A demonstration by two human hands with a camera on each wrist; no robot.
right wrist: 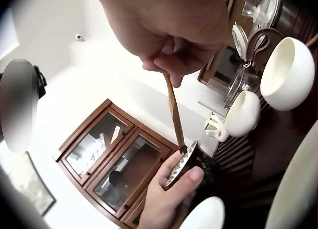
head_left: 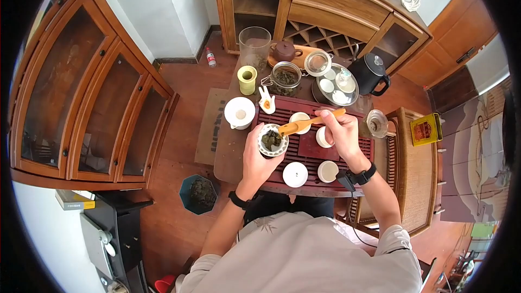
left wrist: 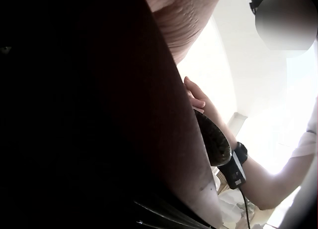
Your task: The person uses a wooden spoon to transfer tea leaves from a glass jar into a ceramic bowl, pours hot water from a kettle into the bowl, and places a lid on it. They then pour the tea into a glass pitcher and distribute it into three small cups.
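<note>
In the head view the left hand grips a patterned cup that has dark green leaves in it. The right hand pinches a wooden scoop, its tip over the cup's rim. From the right wrist view, the right hand holds the scoop's handle and the tip meets the cup's edge, with the left hand curled round the cup. The left wrist view is mostly dark; the right hand shows beyond a dark curved shape.
A slatted tea tray bears several white cups, one white cup near the front edge. Behind stand a leaf-filled jar, a green vase, a white lidded bowl and a black kettle. A glass pitcher is at right.
</note>
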